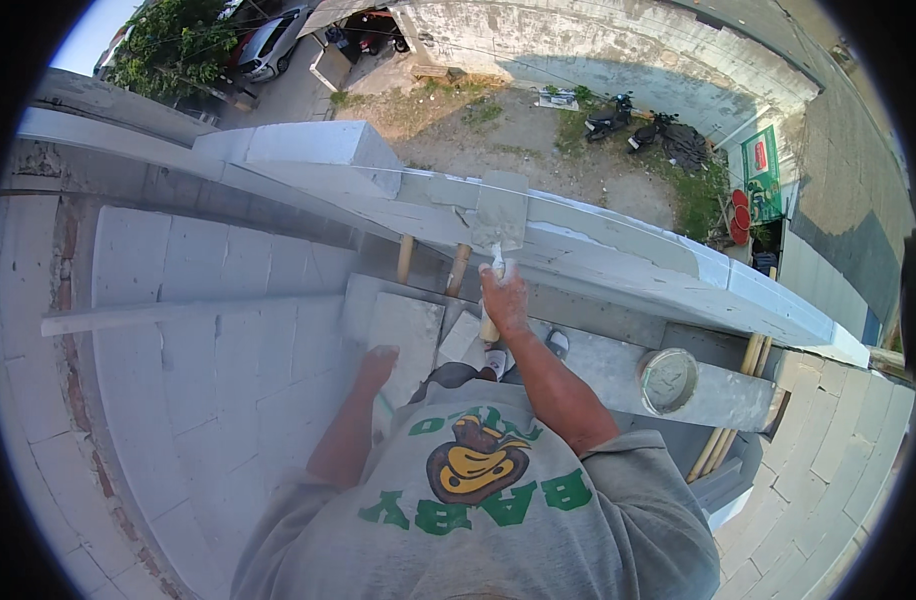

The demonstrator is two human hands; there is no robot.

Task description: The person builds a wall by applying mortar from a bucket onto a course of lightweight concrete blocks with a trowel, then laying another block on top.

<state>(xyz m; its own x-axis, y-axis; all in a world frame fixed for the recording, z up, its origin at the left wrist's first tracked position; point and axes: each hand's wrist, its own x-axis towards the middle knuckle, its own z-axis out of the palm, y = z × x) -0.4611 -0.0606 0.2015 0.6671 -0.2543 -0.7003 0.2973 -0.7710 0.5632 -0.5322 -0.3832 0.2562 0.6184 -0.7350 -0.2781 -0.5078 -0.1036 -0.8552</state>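
Observation:
My right hand [505,297] is closed around the handle of a mortar-smeared trowel [501,212]. Its flat, squarish blade lies over the top of a pale block wall [628,255], where grey mortar [578,222] coats part of the upper course. The handle's light wooden end sticks out below my fist. Low on the left, my left hand [380,366] hangs beside a grey board [408,335]; its dusty fingers are too blurred to read. A bigger white block [323,155] sits on the wall top, left of the trowel.
I stand on narrow planks [608,370] behind the wall, my feet near its base. A round bucket of grey mortar [668,381] rests there at right. Bamboo poles [458,270] poke up between. Beyond the wall is a drop to a yard with parked motorcycles [610,117].

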